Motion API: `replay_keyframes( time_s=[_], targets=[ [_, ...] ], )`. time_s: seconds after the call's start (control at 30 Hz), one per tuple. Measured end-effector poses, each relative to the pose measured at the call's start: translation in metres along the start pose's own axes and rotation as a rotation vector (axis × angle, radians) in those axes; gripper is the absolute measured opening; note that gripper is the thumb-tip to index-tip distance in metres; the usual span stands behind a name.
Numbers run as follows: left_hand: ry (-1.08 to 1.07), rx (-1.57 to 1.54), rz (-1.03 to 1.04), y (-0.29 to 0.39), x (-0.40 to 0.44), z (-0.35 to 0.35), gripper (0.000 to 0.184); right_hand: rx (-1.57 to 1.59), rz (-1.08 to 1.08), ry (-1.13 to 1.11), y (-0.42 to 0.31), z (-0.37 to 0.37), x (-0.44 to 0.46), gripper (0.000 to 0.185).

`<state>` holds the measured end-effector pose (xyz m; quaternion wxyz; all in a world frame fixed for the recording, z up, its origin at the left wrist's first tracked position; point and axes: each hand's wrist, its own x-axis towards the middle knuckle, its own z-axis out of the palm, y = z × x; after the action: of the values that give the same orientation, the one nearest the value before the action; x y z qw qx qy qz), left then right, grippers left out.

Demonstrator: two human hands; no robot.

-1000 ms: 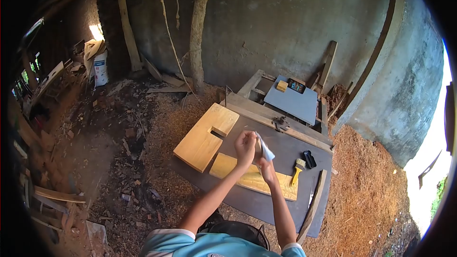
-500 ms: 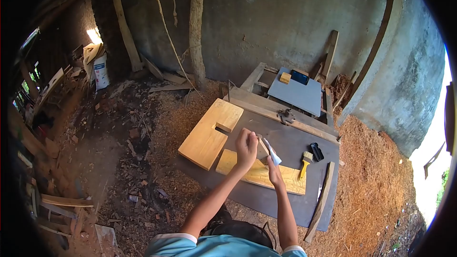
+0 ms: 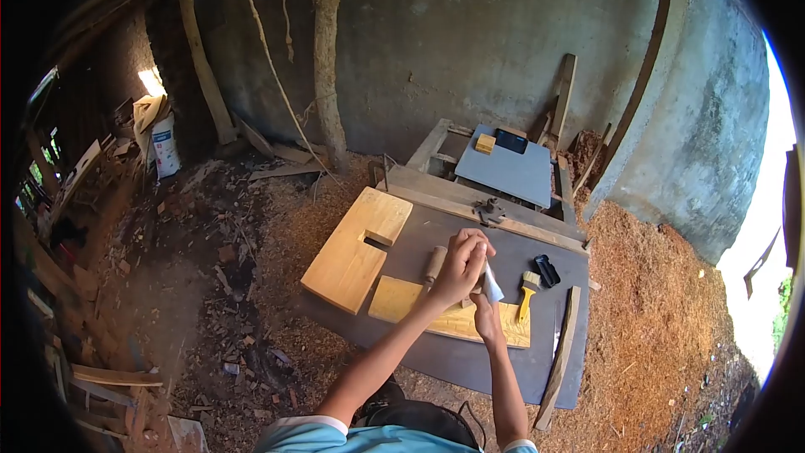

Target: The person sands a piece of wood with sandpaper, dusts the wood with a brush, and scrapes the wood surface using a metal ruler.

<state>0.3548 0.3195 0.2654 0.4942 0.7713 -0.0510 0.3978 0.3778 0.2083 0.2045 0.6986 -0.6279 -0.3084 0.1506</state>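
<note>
My left hand (image 3: 463,267) is closed, its fingers curled near the top of a small white, tube-like thing (image 3: 492,285). What these fingers grip, if anything, is hidden. Just below, my right hand (image 3: 487,319) is wrapped round the lower part of that white thing. Both hands are raised over a yellowish board (image 3: 397,300) lying on the dark table. A wooden, rounded piece (image 3: 435,263) shows partly behind my left hand. To the left lies a notched wooden board (image 3: 345,253). A yellow-handled paintbrush (image 3: 527,298) rests on the right end of the yellowish board.
A black open case (image 3: 547,271) sits beyond the brush. A wooden strip (image 3: 559,361) runs along the right edge of the table (image 3: 457,361). Dark metal parts (image 3: 490,211) rest by the back rail; behind it is a grey panel (image 3: 507,169) with a wooden block (image 3: 485,143).
My view has shifted slightly, so the scene sits a little further left. My left hand has moved right, closer to the white thing and my right hand, uncovering more of the rounded wooden piece.
</note>
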Motion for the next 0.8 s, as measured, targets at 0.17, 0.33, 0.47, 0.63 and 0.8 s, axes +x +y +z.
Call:
replay_keyframes(
  time_s=[0.17,0.33,0.47,0.63,0.8],
  targets=[
    [0.05,-0.008,0.053,0.025,0.006,0.021,0.024,0.077,-0.193,0.151,-0.031,0.01,-0.006,0.05],
    [0.013,-0.175,-0.045,0.024,0.005,0.021,0.027,-0.162,-0.036,0.108,0.094,-0.016,-0.013,0.058],
    [-0.072,-0.365,-0.214,0.018,0.017,0.021,0.025,-0.221,0.028,0.071,0.154,-0.039,-0.012,0.06],
    [-0.063,-0.388,-0.208,0.005,0.025,0.024,0.024,-0.066,-0.057,0.16,-0.005,-0.015,0.006,0.054],
    [-0.018,-0.266,-0.033,-0.007,0.028,0.028,0.026,-0.073,-0.17,0.161,-0.011,-0.008,0.01,0.058]
  ],
)
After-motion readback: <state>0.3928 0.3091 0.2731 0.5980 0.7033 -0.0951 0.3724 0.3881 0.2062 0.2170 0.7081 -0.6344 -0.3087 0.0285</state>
